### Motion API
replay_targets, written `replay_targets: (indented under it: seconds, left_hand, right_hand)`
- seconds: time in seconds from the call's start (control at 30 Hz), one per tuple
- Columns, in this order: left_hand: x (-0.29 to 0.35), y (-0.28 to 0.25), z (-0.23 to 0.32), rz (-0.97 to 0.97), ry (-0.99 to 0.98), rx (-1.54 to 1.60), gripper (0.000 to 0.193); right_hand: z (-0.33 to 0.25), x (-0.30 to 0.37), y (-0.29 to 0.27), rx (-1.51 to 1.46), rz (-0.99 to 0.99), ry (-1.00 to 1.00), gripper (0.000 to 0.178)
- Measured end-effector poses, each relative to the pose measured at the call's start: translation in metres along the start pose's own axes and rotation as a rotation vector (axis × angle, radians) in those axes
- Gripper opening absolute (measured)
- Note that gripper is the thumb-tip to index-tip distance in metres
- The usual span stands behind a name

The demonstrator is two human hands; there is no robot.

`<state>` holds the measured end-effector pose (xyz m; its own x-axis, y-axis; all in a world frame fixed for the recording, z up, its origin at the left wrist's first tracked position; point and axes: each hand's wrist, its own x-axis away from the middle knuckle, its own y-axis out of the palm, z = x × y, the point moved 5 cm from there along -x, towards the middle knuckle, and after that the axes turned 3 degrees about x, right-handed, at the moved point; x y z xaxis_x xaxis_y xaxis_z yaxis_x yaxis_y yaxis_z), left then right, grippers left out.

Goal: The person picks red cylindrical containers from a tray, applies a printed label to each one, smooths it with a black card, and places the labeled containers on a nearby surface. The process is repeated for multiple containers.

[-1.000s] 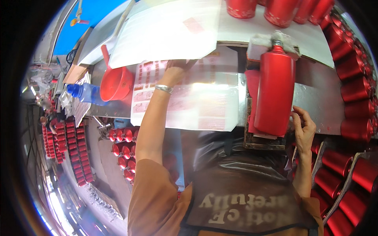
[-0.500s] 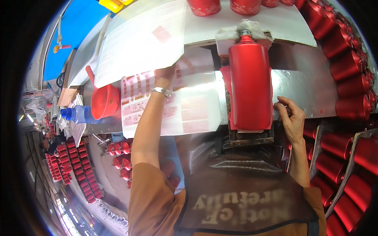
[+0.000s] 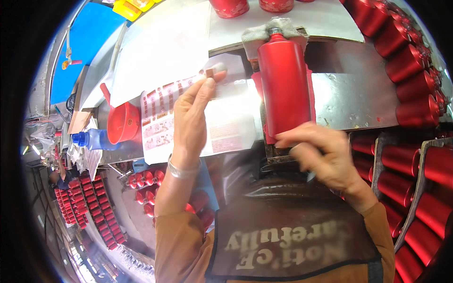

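Note:
A red bottle [image 3: 284, 87] with a metallic neck lies in a padded stand, its neck end resting on a whitish cloth [image 3: 250, 40]. My left hand [image 3: 191, 118] is raised over printed decal sheets [image 3: 158, 134] and pinches a small brownish decal [image 3: 210, 73] between its fingertips. Close to the bottle's near end, my right hand [image 3: 328, 151] is curled and blurred by motion. A small greyish tip [image 3: 310, 177] sticks out below its fingers; its kind cannot be made out.
White sheets [image 3: 163, 42] cover the back left. A red dipper [image 3: 123, 125] and a blue-capped bottle [image 3: 96, 138] stand at the left. Red bottles [image 3: 417, 113] line the right edge, with more in racks [image 3: 398, 172] below. Patterned red containers [image 3: 230, 7] are at the back.
My left hand has come out from under the white sheet with a small decal in its fingers. My right hand has moved left and up to the bottle's near end.

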<state>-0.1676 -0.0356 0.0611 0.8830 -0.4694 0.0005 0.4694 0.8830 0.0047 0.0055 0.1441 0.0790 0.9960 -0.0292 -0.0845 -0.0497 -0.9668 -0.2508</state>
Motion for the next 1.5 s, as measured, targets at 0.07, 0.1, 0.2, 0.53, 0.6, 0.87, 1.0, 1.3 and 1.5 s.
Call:
replay_targets:
  seconds: [0.07,0.1,0.2,0.53,0.6,0.87,1.0,1.3,1.5]
  left_hand:
    - [0.018,0.028,0.022,-0.029,0.021,0.114,0.041]
    - [0.029,0.039,0.031,-0.021,0.049,0.153,0.042]
    - [0.058,0.061,0.053,-0.183,0.145,0.185,0.045]
    - [0.081,0.083,0.016,-0.486,0.178,-0.003,0.054]
    - [0.086,0.082,0.007,-0.501,0.193,-0.058,0.055]
    - [0.051,0.047,-0.014,-0.133,0.117,0.061,0.069]
    - [0.021,0.064,-0.017,-0.127,0.196,0.048,0.101]
    - [0.004,0.089,-0.038,-0.172,0.166,-0.220,0.105]
    - [0.001,0.084,-0.018,-0.171,0.313,-0.293,0.092]
  right_hand:
    - [-0.008,-0.011,0.028,-0.262,-0.225,0.057,0.040]
    - [-0.007,-0.016,0.036,-0.381,-0.273,0.118,0.046]
    - [0.001,-0.020,0.044,-0.841,-0.225,0.196,0.052]
    - [0.029,-0.005,-0.013,-0.876,0.344,0.166,0.021]
    - [0.022,-0.005,-0.026,-0.602,0.395,0.106,0.016]
    - [-0.029,-0.016,-0.049,-0.026,0.169,-0.302,0.016]
    - [-0.012,-0.046,-0.048,-0.035,0.089,-0.117,0.016]
    - [0.027,-0.095,-0.067,0.424,0.444,-0.348,0.025]
    - [0.054,-0.095,-0.080,0.177,0.407,-0.051,0.043]
